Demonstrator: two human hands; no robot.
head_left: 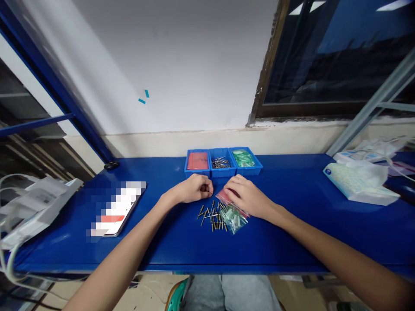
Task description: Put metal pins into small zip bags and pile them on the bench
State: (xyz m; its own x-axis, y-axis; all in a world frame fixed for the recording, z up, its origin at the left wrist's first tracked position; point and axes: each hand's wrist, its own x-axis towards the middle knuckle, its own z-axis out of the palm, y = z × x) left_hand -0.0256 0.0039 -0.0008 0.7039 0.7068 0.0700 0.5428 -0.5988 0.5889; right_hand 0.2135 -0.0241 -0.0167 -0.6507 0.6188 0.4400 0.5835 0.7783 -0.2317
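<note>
**While the left fist stays small, the right hand covers the bag**

As I watch through the head camera, both bare hands sit close together at the middle of the glossy blue tabletop (292,224), just in front of a row of three bins.

The left hand (194,188) is curled into a loose fist, thumb tip against forefinger. That looks like a narrow pinch suited to one tiny part, but I cannot tell whether anything is in it.

The right hand (248,196) lies knuckles-up over the red top edge of a small clear plastic bag of pale green pieces (236,218). Its fingers are bent and touch the film. I cannot tell whether they pinch the bag or only press on it; either way, I judge the hand keeps the light bag from sliding.

Just left of the bag, touching its edge, lies a loose scatter of short dark metal pins (211,216), spread flat, probably so each can be picked singly.

Behind the hands, side by side, stand a blue plastic bin with red contents (197,173), a blue plastic bin of metal pins (223,172) and a blue plastic bin of green bags (249,171).

Well apart to the left lies a flat dark-edged phone (115,211). Far right rests a white crinkled plastic packet (359,181).
</note>
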